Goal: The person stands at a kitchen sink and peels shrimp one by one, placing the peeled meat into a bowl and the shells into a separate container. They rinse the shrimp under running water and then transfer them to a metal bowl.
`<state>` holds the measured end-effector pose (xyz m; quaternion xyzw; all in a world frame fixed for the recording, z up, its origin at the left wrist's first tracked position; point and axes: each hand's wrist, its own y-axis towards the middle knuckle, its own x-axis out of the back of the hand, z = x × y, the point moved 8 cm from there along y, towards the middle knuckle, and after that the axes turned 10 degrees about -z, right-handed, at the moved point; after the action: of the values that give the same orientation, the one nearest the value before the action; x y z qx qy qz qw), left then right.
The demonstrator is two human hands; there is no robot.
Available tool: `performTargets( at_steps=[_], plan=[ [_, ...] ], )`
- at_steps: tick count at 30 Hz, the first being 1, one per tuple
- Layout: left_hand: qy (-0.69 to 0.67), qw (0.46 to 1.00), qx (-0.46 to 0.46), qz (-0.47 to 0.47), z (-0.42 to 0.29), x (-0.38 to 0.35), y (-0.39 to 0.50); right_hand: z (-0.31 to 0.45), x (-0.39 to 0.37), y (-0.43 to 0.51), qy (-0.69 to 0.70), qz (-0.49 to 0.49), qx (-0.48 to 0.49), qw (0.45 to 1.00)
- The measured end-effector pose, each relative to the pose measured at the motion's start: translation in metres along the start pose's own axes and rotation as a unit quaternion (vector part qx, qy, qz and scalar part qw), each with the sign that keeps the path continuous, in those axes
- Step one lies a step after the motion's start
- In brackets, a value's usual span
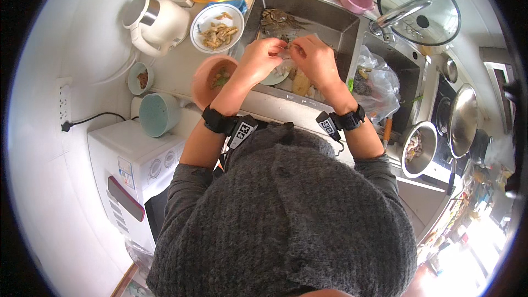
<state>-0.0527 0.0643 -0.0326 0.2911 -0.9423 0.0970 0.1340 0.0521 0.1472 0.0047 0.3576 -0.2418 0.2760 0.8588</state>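
Observation:
My left hand (264, 58) and my right hand (315, 58) meet above the left sink basin (336, 14). Their fingertips pinch a small item of food (288, 47) between them; fingers cover most of it, so its kind is unclear. Beneath the hands, a pale green dish (275, 76) with whitish pieces lies in the basin, partly hidden by my left wrist. Beside it is a yellowish, rough oblong thing (301, 84). A heap of brown, shell-like food (277, 20) lies in the basin's far left corner.
Left of the sink stand a blue-rimmed plate (206, 15) of brownish food pieces, an orange-pink bowl (202, 80) and a white kettle (165, 24). A clear plastic bag (381, 86) fills part of the right basin, near the faucet (406, 11). A steel bowl (432, 142) sits further right.

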Motion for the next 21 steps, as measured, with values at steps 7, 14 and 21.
performTargets(
  at_steps=[7,14,21],
  plan=[
    [0.097,0.994,-0.045,0.034,-0.002,-0.057,0.019,-0.085,0.035,-0.016,0.248,0.009,-0.308,0.918],
    [-0.233,0.972,0.02,-0.019,-0.013,-0.085,0.022,-0.087,0.04,-0.028,0.428,-0.016,-0.369,0.825],
    [-0.219,0.974,0.052,-0.02,-0.022,-0.075,0.016,-0.066,0.049,-0.023,0.329,0.005,-0.319,0.889]
  ],
)
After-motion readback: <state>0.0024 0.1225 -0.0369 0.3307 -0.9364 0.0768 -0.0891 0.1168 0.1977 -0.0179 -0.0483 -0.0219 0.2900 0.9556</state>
